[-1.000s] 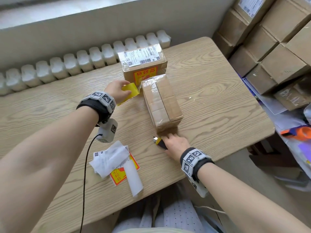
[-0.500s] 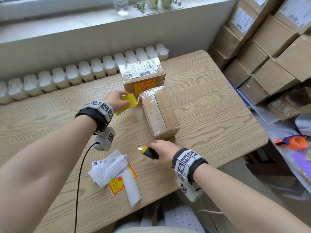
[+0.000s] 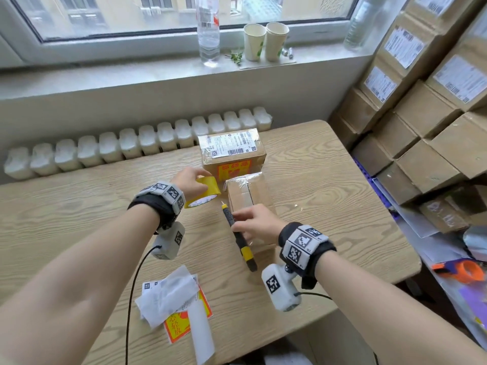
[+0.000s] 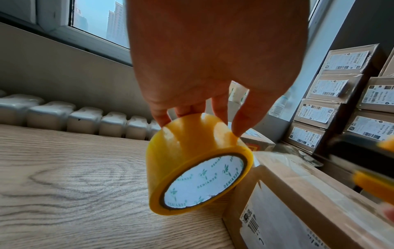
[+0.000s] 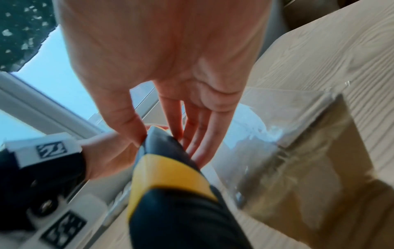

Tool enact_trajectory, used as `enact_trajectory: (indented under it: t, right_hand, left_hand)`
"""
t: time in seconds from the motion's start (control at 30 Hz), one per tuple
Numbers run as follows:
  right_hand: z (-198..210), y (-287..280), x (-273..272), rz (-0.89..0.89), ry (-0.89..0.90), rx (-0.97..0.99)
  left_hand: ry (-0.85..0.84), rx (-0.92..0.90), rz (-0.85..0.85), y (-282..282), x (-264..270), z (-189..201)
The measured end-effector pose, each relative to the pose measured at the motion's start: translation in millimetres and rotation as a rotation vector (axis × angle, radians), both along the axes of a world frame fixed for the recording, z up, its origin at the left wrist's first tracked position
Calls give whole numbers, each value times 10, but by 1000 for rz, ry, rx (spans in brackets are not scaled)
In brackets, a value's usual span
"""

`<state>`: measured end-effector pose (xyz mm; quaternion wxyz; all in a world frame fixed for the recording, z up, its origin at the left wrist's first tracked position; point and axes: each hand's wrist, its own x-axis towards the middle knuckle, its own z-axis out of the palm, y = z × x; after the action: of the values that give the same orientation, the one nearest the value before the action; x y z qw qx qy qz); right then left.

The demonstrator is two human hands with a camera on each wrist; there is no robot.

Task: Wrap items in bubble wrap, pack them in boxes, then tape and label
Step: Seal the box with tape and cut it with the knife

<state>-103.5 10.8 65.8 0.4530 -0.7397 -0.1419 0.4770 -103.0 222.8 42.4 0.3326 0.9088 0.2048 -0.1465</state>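
Observation:
My left hand (image 3: 191, 180) grips a yellow tape roll (image 3: 205, 192) from above, just left of a brown cardboard box (image 3: 250, 196) partly covered in clear tape. In the left wrist view the fingertips pinch the tape roll (image 4: 198, 161) a little above the table, and a clear strip of tape runs from the roll to the box. My right hand (image 3: 254, 222) holds a black and yellow utility knife (image 3: 238, 237) over the box's left edge, tip pointing away from me. The knife (image 5: 170, 185) fills the right wrist view, held between thumb and fingers.
A second, labelled box (image 3: 232, 154) stands behind the first. Loose labels and paper strips (image 3: 179, 306) lie near the wooden table's (image 3: 79, 219) front edge. Stacked labelled cartons (image 3: 434, 114) fill the right side. A radiator (image 3: 131, 146) runs behind, with a bottle and cups on the windowsill.
My right hand picked up the knife from the table in front of the box and raised it beside the box. The head view tilted up. My left hand kept hold of the roll.

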Motion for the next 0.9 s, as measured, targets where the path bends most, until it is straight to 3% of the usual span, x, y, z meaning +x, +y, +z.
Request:
enact_trajectory:
  t: [0.23,0.43,0.9]
  right_hand:
    - [-96,209,418,-281,90,52]
    - [-92,397,552,-268,186,66]
    - [-169,488,609,-231,185,-12]
  left_hand:
    - [-50,-23,65,8,93,-38]
    - [-35,37,47,25,182,-52]
    - [24,95,43,68,280,-149]
